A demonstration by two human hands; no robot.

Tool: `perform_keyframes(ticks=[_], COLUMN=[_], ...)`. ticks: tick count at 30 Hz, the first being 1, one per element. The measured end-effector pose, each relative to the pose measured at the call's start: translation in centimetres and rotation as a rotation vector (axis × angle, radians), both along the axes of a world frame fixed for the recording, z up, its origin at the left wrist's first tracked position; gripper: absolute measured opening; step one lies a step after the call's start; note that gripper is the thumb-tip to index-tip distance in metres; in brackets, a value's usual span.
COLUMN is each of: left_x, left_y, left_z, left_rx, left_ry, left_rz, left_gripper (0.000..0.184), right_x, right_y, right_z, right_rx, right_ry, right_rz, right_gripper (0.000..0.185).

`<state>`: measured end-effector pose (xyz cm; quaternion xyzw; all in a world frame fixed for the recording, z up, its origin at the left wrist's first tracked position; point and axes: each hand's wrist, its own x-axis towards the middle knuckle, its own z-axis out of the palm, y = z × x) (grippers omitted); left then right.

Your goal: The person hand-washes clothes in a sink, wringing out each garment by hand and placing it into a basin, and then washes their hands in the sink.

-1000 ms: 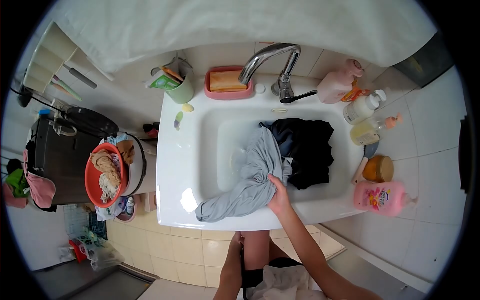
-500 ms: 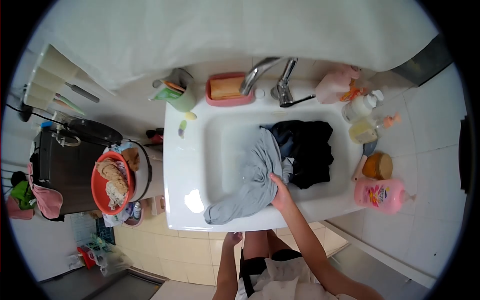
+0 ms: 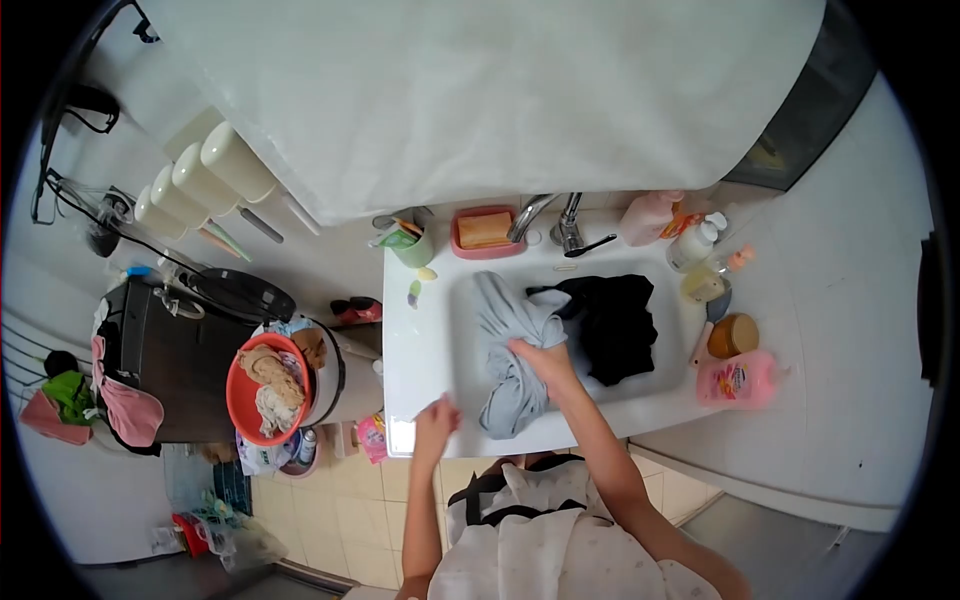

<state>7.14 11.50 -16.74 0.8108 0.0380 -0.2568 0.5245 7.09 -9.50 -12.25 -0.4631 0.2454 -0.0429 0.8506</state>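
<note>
My right hand (image 3: 541,366) grips a bunched grey cloth (image 3: 509,400) in the left half of the white sink (image 3: 420,380). The grey cloth lies twisted from near the back of the basin to its front rim. Beside it, on the right, a black garment (image 3: 618,325) lies crumpled in the basin. My left hand (image 3: 437,418) is raised by the sink's front left corner, its fingers curled; what they hold, if anything, is too small to make out. The chrome faucet (image 3: 569,230) stands behind the basin.
A soap dish (image 3: 488,233) and green cup (image 3: 412,249) sit at the back rim. Bottles, an amber jar (image 3: 735,335) and a pink bottle (image 3: 736,380) line the right side. At left, a red basin (image 3: 236,392) of clothes rests on a bin beside a dark appliance (image 3: 170,370).
My left hand has risen from below the sink to its front left corner. My right hand has moved the grey cloth farther back into the basin, off the left front rim. The view has shifted.
</note>
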Motion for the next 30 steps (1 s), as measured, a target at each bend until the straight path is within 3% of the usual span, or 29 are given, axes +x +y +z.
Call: perform_keyframes(ticks=[2, 3, 4, 5, 6, 7, 9, 10, 11, 13, 15, 16, 18, 19, 21, 22, 23, 25, 27, 29, 30], left_x=[1.4, 2.2, 2.9, 3.3, 3.6, 3.7, 4.6, 4.8, 4.9, 5.1, 5.2, 5.2, 5.3, 5.2, 4.8, 4.5, 4.1, 2.8, 2.7, 2.4, 1.9], left_y=[-3.8, -5.7, -6.9, -7.8, -8.3, -8.6, -8.8, -8.7, -8.9, -9.7, -10.5, -10.7, -11.1, -11.2, -11.7, -12.0, -12.4, -13.1, -14.0, -14.7, -15.1], left_z=[-1.0, -0.8, -0.3, 0.1, 0.3, -0.2, -2.4, -3.4, -4.4, -5.5, -6.2, -6.3, -6.3, -6.3, -5.6, -5.2, -4.8, -4.8, -4.8, -2.4, -2.2], left_rx=[-0.389, -0.643, -0.647, -0.86, -1.061, -1.06, -1.408, -1.512, -1.508, -1.376, -1.384, -1.39, -1.431, -1.472, -1.425, -1.375, -1.377, -0.945, -0.827, -0.502, -0.445], left_ry=[0.095, 0.181, 0.18, 0.381, 0.589, 0.601, 0.537, 0.581, 0.59, 0.606, 0.642, 0.676, 0.712, 0.751, 0.75, 0.751, 0.746, 0.487, 0.345, 0.133, 0.045], left_rz=[-0.097, -0.082, -0.102, 0.047, 0.203, 0.19, 0.246, 0.252, 0.244, 0.355, 0.321, 0.287, 0.257, 0.226, 0.184, 0.141, 0.143, 0.007, -0.019, -0.265, -0.215], left_gripper=[0.053, 0.056, 0.056, 0.056, 0.056, 0.056, 0.051, 0.048, 0.048, 0.047, 0.047, 0.047, 0.047, 0.047, 0.047, 0.048, 0.048, 0.044, 0.047, 0.05, 0.043], right_x=[0.2, 0.4, 0.4, 0.2, 0.1, -0.1, -0.3, -0.6, -1.0, -1.9, -3.1, -3.6, -4.2, -4.2, -3.5, -2.5, -1.7, -0.2, 0.4, 0.6, 0.6], right_y=[0.9, 1.3, 1.5, 1.8, 2.3, 1.9, 0.9, 0.7, 0.4, -1.1, -2.8, -3.6, -5.0, -5.3, -5.5, -5.3, -5.0, -4.7, -5.0, -5.1, -4.9], right_z=[1.5, 1.7, 1.6, 1.3, 1.8, 2.4, 4.0, 2.3, -0.7, -1.2, -0.9, -1.7, -3.1, -3.1, -2.9, -3.1, -3.3, -2.7, -2.5, -3.9, -4.4], right_rx=[-0.543, -0.548, -0.789, -1.028, -1.02, -1.024, -0.9, -0.899, -0.883, -0.873, -0.429, -0.427, 0.217, 0.216, 0.132, 0.11, 0.109, -0.087, -0.144, -0.415, -0.501], right_ry=[-0.062, -0.066, -0.173, -0.272, -0.157, -0.145, -0.058, -0.051, -0.173, -0.295, -0.004, -0.008, 0.056, 0.056, 0.176, 0.164, 0.162, 0.017, 0.04, -0.029, -0.067], right_rz=[0.101, 0.082, 0.167, 0.259, 0.285, 0.273, 0.553, 0.543, 0.537, 0.528, 0.788, 0.791, 0.518, 0.523, 0.102, 0.066, 0.071, 0.169, 0.238, 0.32, 0.293], right_gripper=[0.044, 0.044, 0.045, 0.046, 0.047, 0.047, 0.051, 0.051, 0.05, 0.05, 0.053, 0.053, 0.056, 0.056, 0.057, 0.055, 0.055, 0.055, 0.057, 0.062, 0.061])
